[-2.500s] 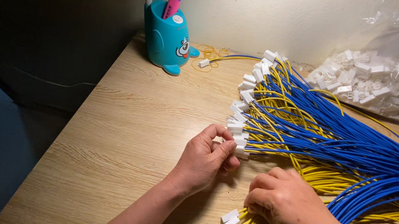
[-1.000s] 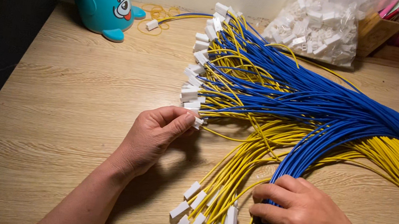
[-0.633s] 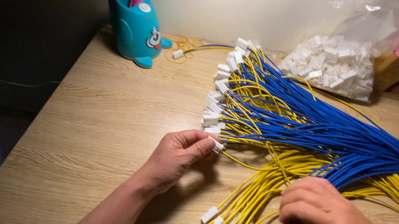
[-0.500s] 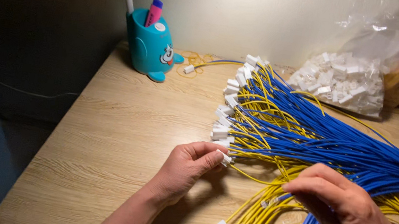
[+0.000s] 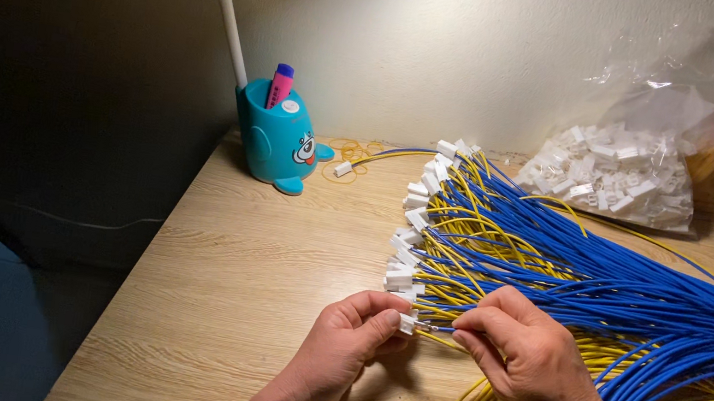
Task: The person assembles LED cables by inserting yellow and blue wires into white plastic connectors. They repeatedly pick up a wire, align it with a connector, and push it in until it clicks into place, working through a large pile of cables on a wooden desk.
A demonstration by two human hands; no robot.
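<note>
Where the head camera looks down on the wooden desk (image 5: 253, 279), the left hand (image 5: 343, 343) pinches a small white connector (image 5: 406, 323) between thumb and fingertips, closed tight on it, just in front of the person. The right hand (image 5: 529, 364) meets it from the other side, its thumb and forefinger nipped narrow on thin wire ends (image 5: 439, 329) that touch the connector. Behind both hands lies a thick bundle of blue and yellow wires (image 5: 604, 300), fanned across the desk, with a row of white connectors (image 5: 414, 227) already on its near ends. At the back left stands a teal pen holder (image 5: 277, 138) with a pink marker (image 5: 280, 85). A clear bag of white connectors (image 5: 612, 171) leans at the wall, well apart from the hands.
</note>
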